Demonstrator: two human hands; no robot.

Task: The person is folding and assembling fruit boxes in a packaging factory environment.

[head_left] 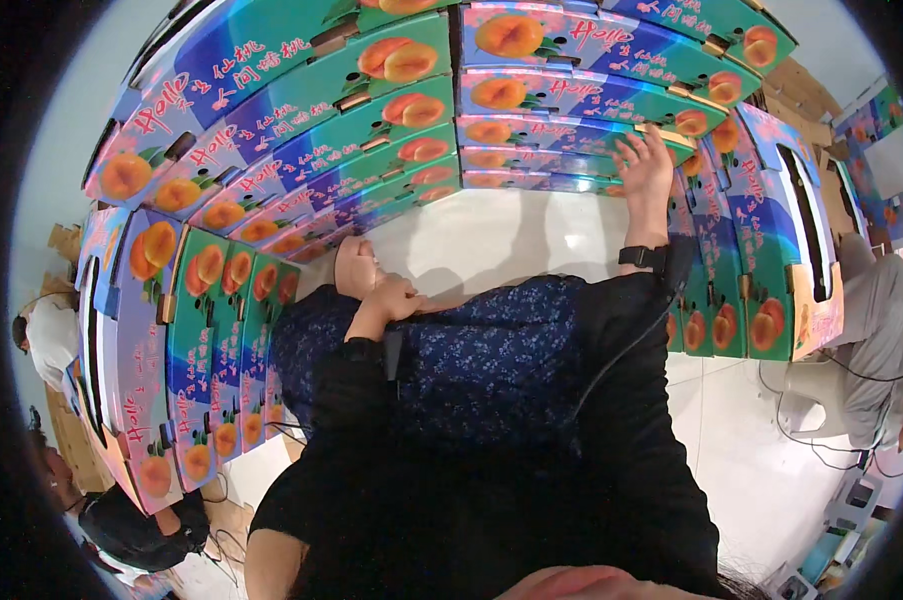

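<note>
My right hand [643, 168] is raised at the stack of printed fruit cartons [561, 90] in front of me. Its fingers are apart, and their tips are at the edge of a green carton [651, 120], beside a cut-out slot. Whether they touch the cardboard I cannot tell. Low over my lap, my left hand [389, 302] is curled closed, with nothing visible in it. It rests by my bare leg and the dark blue floral skirt [491, 370], close to a pink sandal [354, 266]. Dark bands circle both wrists.
More peach-printed cartons stand stacked at left [226, 350] and right [736, 260], walling in the pale floor [491, 230]. Other people sit or bend beyond the stacks, one in grey trousers [876, 335] on the right. Cables [811, 440] trail near a white stool [806, 395].
</note>
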